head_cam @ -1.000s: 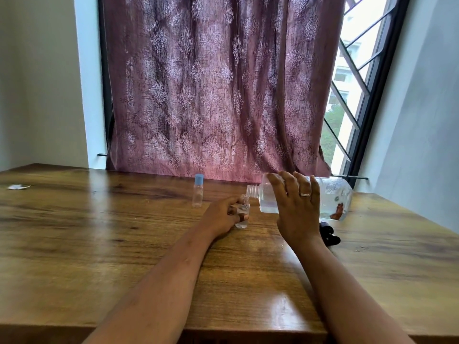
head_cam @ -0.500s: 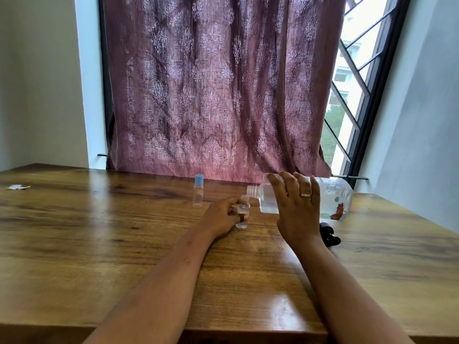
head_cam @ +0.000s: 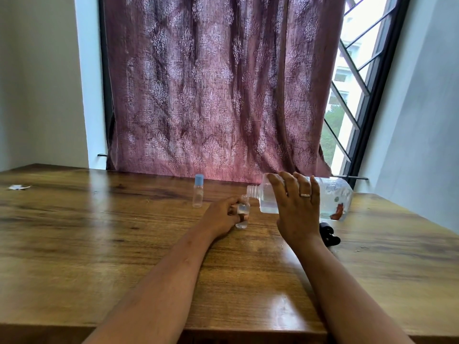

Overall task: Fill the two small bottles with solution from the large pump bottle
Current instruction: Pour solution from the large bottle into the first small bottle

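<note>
My left hand (head_cam: pixel 223 214) grips a small clear uncapped bottle (head_cam: pixel 242 214) that stands upright on the wooden table (head_cam: pixel 99 244). My right hand (head_cam: pixel 296 209) holds the large clear bottle (head_cam: pixel 332 197) tipped on its side, with its threaded open neck (head_cam: pixel 252 190) right over the small bottle's mouth. Clear liquid lies in the lower part of the large bottle. A second small bottle (head_cam: pixel 198 191) with a blue cap stands upright to the left, a hand's width from my left hand. The black pump head (head_cam: pixel 329 234) lies on the table behind my right wrist.
A maroon patterned curtain (head_cam: pixel 218 90) hangs behind the table's far edge. A barred window (head_cam: pixel 352 95) is at the right. A small scrap of paper (head_cam: pixel 18 187) lies at the table's far left.
</note>
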The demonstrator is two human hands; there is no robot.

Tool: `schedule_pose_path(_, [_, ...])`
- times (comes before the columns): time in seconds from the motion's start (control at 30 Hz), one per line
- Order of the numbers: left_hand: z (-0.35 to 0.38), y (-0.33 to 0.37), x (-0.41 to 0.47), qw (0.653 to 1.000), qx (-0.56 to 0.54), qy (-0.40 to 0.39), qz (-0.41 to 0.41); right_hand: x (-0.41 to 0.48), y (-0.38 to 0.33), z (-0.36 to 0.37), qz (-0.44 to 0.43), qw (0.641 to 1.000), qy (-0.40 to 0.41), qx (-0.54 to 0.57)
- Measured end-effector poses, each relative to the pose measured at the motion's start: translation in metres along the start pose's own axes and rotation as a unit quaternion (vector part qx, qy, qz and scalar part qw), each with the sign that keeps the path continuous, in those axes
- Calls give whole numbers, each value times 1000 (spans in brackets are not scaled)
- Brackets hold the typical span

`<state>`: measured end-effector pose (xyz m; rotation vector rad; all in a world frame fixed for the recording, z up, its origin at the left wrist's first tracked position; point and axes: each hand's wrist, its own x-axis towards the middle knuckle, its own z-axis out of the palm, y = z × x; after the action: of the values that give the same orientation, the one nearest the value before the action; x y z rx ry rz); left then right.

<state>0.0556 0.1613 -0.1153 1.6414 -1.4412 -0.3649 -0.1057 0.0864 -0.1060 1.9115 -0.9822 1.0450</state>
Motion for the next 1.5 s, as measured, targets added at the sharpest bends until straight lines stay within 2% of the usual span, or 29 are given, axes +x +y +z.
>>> schedule_pose_path(1.5, [-1, 5, -3, 1000, -24, -15, -11, -4, 1, 3, 14, 1000, 0, 8])
